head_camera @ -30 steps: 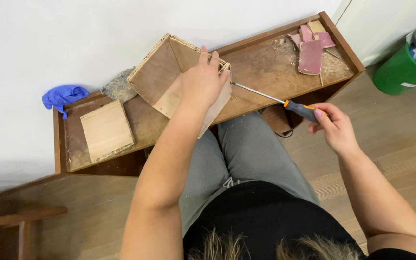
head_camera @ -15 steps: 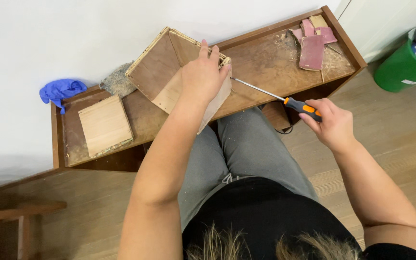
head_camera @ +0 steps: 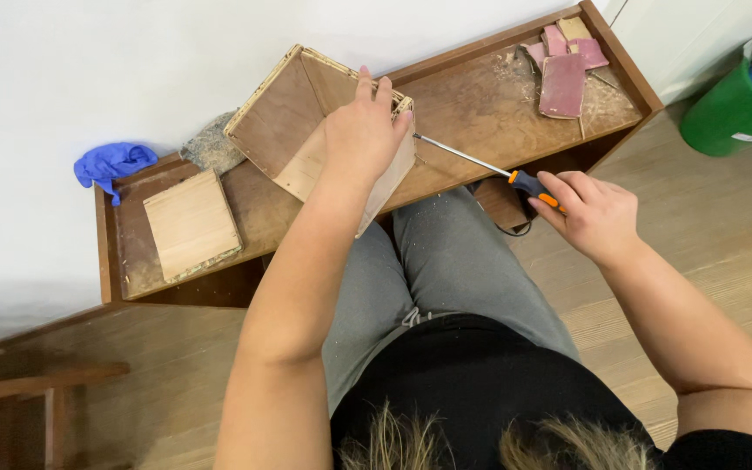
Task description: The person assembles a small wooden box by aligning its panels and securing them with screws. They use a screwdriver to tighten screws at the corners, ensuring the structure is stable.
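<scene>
Your left hand (head_camera: 360, 130) keeps its fingers clamped over the wooden box (head_camera: 306, 122), tilted on the worktop (head_camera: 480, 104). Your right hand (head_camera: 598, 213), gripping the screwdriver (head_camera: 489, 167), has barely shifted; its tip remains at the box's corner.

Bare forearms, black short-sleeved top, grey trousers — drawstring at the waist

I have one view only, from the head camera, looking steeply down past hair and lap onto the desk (head_camera: 480, 104). It sits close, the desk running edge to edge against the white wall (head_camera: 89, 70), floor (head_camera: 698, 235) at right.
</scene>
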